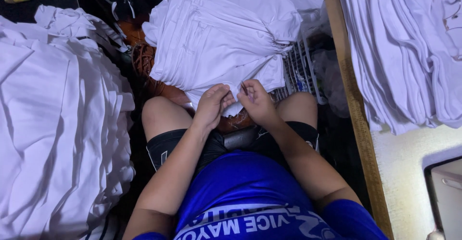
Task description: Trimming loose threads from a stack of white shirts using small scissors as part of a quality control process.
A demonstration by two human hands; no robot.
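Head view, looking straight down over my lap. My left hand [211, 104] and my right hand [256, 101] are close together, nearly touching, both pinched on the near edge of the white garment stack [216, 38] that sits just past my knees. The left thumb and fingers are closed on a fold of the white cloth at the bottom of that pile. The right hand grips the same hem just beside it, and a thin dark tool [244, 88] pokes up between its fingers; it's too small for me to tell what kind of tool it is. The stack is tall, neatly folded, and leans a little toward the left of the picture.

Under my hands, between my bare knees, there's something brown [236, 122], partly hidden by the cloth. To my left, a big loose heap of white cloth [57, 124] fills that whole side. To my right, a wooden board edge [353, 110] runs up the frame, and over it hangs another pile of white pieces [404, 52]. Between the stack and the board I see a wire basket [298, 69] with odds and ends in it. My blue shirt [245, 192] and black shorts [168, 146] fill the bottom.
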